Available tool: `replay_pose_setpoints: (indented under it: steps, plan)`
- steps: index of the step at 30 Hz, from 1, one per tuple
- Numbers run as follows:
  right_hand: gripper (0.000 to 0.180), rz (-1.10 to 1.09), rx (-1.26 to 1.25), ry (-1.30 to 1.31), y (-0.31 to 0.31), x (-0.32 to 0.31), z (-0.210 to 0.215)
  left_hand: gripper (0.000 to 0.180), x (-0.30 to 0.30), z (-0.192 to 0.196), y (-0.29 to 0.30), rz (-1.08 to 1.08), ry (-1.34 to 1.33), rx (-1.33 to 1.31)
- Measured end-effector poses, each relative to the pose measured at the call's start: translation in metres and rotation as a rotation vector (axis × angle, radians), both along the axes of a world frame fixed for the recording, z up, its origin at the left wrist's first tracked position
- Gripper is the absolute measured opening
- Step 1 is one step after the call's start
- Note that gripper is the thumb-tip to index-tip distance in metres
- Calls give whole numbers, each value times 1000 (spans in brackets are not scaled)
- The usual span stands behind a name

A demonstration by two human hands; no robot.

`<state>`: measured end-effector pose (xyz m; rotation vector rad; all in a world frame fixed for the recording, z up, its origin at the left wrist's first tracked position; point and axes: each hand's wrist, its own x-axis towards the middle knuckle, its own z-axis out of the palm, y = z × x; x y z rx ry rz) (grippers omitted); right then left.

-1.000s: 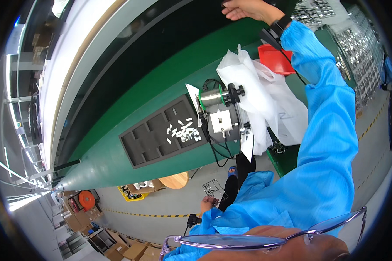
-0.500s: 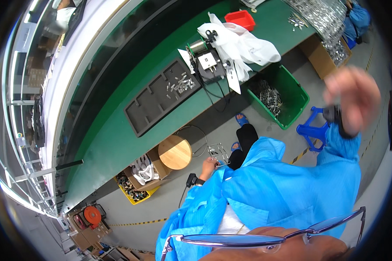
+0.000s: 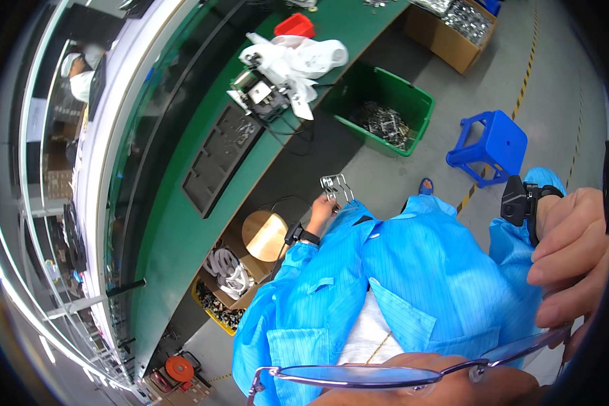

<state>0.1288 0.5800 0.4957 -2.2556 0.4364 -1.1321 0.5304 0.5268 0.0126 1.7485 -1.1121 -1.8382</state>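
Note:
My left hand is closed on a small bent-wire metal frame, in front of my blue jacket. The frame has several parallel prongs. At the right edge, my right hand is raised close by, large in view. Its fingers are curled together beside the glasses, and whatever may be between them is hidden. Each wrist carries a black strapped device. Several small metal pieces lie in a dark grey compartment tray on the green bench.
A green bin with metal wire parts stands beside the bench, near a blue stool. White bags and a red box sit on the bench. A round wooden stool stands near boxes.
My right hand has come down toward the glasses, and its fingers have curled. My left hand still holds the wire frame, now tilted differently. The whole view has shifted, showing the blue stool fully.

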Motion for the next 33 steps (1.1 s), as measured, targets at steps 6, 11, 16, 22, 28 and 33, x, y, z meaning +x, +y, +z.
replay_pose_setpoints:
  steps: [6,11,16,22,28,33]
  plan:
    - [28,149,75,134,21,-121,1,13,-113,-2,-18,3,-55,-15]
    - [25,215,123,145,30,-226,-2,14,-239,4,-8,129,81,74]
    - [21,244,178,91,10,-305,-18,14,-319,18,-12,-19,100,87]
    - [27,-733,396,-278,-58,-355,-162,13,-347,19,-52,-7,56,95]
    - [45,-1017,474,617,-133,-408,-412,13,-399,14,-141,17,34,45]
    - [62,-832,1250,791,-104,-429,-564,18,-447,36,-276,165,225,-368]
